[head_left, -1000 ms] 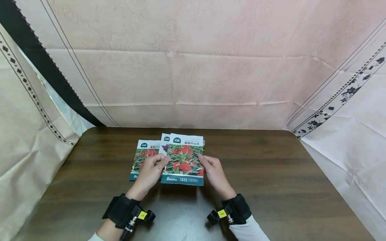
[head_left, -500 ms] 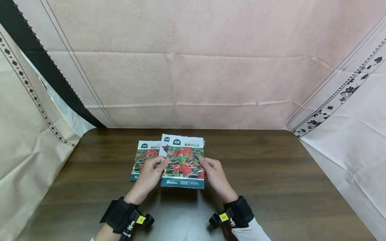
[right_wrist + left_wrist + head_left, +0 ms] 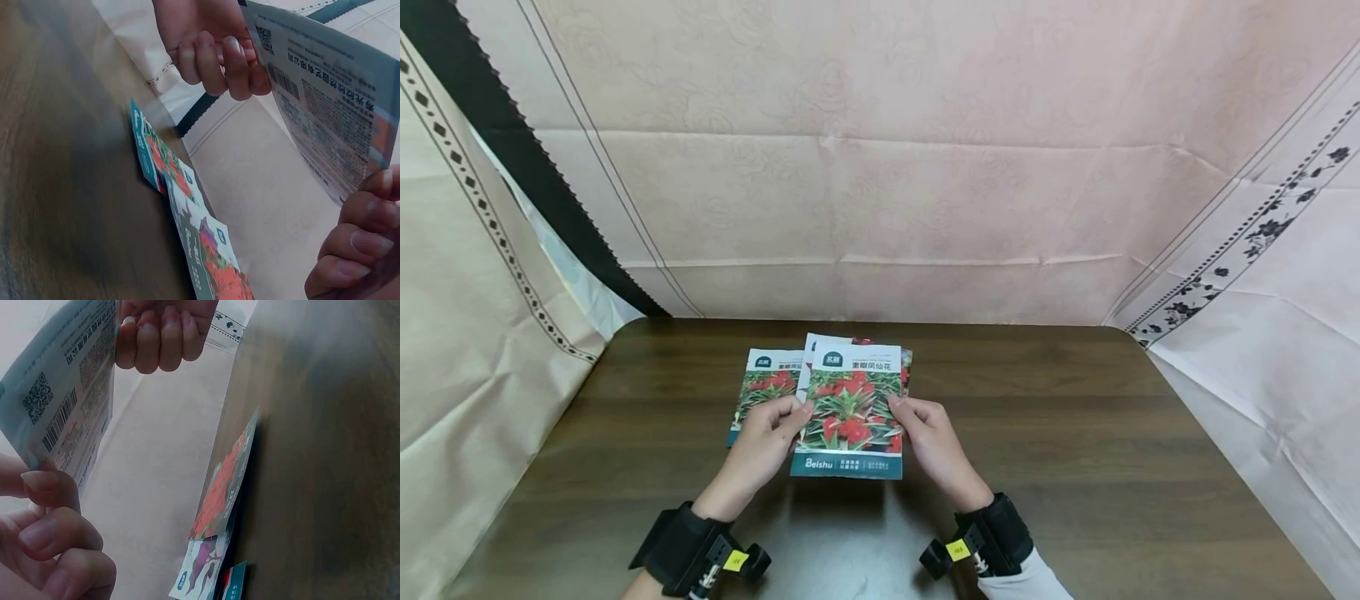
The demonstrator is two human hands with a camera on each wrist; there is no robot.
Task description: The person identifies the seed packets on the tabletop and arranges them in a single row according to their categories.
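Both hands hold up one seed packet (image 3: 848,417) with red flowers on its front and a teal band along the bottom. My left hand (image 3: 765,437) pinches its left edge, thumb on the front and fingers behind. On the opposite edge, my right hand (image 3: 934,442) pinches it the same way. The packet's back (image 3: 69,394), with a QR code, barcode and small print, faces the left wrist camera. Behind it on the table lie a similar red-flower packet (image 3: 769,379) and a packet with a purple flower (image 3: 203,225), which overlaps another with red blooms (image 3: 222,494).
A brown wooden table (image 3: 1075,467) with rounded far corners lies under the hands. Pale patterned cloth (image 3: 925,208) hangs behind it and along both sides. Each wrist wears a black strap with a small camera (image 3: 936,558).
The held seed packet and both hands have come nearer the person and slightly left. More of the packets behind it on the right now shows. Both hands keep their pinch.
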